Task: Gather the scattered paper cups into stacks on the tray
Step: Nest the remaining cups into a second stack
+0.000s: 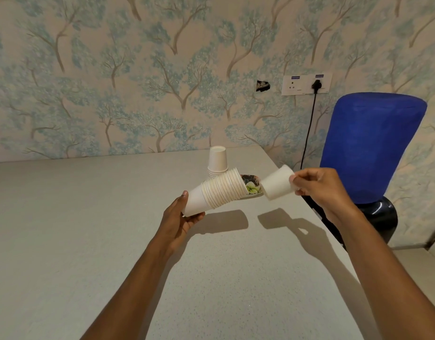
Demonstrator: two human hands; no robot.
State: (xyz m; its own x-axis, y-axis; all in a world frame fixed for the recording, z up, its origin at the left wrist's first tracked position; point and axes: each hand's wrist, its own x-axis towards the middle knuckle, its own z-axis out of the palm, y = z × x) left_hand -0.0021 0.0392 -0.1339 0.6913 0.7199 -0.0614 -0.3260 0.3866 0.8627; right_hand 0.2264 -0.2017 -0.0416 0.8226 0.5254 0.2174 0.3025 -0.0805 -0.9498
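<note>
Just above the grey speckled desk [89, 229], the left hand [179, 217] grips a long nested stack of white paper cups [218, 192] by its bottom cup. The thumb lies along the upper side and the curled fingers [196, 215] cradle the underside, so the stack is tilted with its open mouth aimed toward 2 o'clock. Near that mouth but apart from it, at its 3 o'clock, is a single white paper cup [276, 186], also tilted, with its narrow base turned toward the stack. The right hand [319, 190] pinches this cup's wider end between thumb and fingertips, and the rest of the cup juts free toward the hand's 9 o'clock. Between the two, farther back on the desk, shows part of a dark flower-printed tray [254, 181]. At its 10 o'clock side stands an upside-down stack of white paper cups [217, 160]; the held stack hides its foot. On the wall at 1 o'clock, a white socket panel [306, 84] carries two small blue labels [295, 77] whose writing is too small to read. A black plug [317, 84] sits in its right socket. A blue-backed office chair [368, 148] stands at 3 o'clock, beside the desk's edge.
</note>
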